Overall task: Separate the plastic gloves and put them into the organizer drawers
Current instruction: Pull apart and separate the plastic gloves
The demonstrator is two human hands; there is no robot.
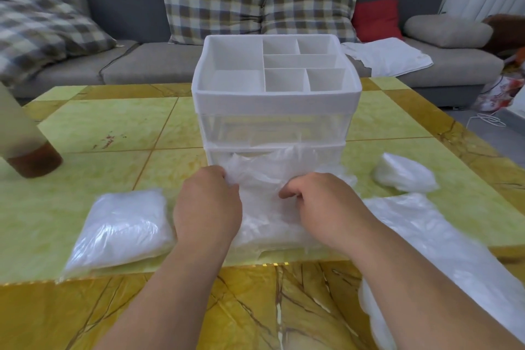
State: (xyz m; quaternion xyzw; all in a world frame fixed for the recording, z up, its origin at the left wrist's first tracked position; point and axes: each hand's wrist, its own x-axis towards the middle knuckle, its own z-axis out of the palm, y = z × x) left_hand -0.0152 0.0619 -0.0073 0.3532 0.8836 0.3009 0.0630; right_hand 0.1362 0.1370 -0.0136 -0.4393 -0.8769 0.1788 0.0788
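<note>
A white organizer (277, 99) with a divided top tray and clear drawers stands mid-table. Its bottom drawer (284, 247) is pulled out toward me, with thin clear plastic gloves (261, 176) lying in it. My left hand (207, 207) pinches the gloves at their left edge. My right hand (321, 204) grips them with curled fingers on the right. A sealed pack of gloves (119, 230) lies left of the drawer. A loose heap of gloves (443, 239) lies at the right, and a small wad (403, 172) sits beyond it.
The table (113, 128) has yellow-green marble tiles. A bottle (25, 145) with brown liquid stands at the left edge. Behind is a grey sofa (159, 62) with checked cushions, a red cushion (376, 18) and a white bag (389, 55).
</note>
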